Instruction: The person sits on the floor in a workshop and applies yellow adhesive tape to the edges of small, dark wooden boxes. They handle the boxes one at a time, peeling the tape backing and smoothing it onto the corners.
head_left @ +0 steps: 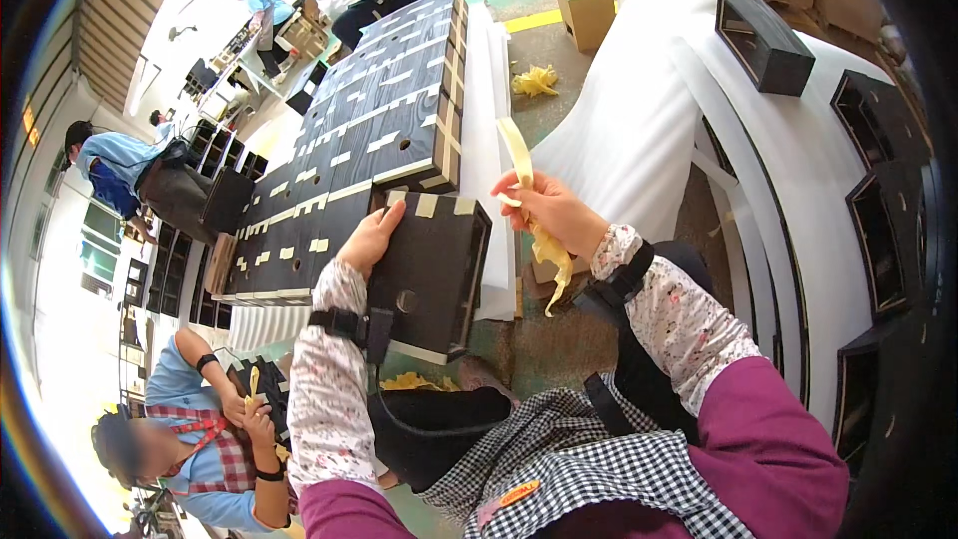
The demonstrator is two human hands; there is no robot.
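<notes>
My left hand [371, 237] is closed on the upper edge of a black wooden box [429, 269], with the thumb lying over the rim. The box is tilted in front of me, and short pieces of pale masking tape [426, 206] stick to its upper edge. A round hole shows in its dark face. To the right, clear of the box, my right hand [561, 214] pinches crumpled yellow masking tape [550, 258]. One strip stands up above the fingers and the rest dangles below them.
Black boxes with tape strips form a large block [349, 130] at the left. White foam sheeting [639, 90] with more black boxes [773, 45] lies on the right. A cardboard box [585, 15] and a tape wad [536, 80] are beyond. A co-worker in plaid [215, 419] sits near left; others work farther back.
</notes>
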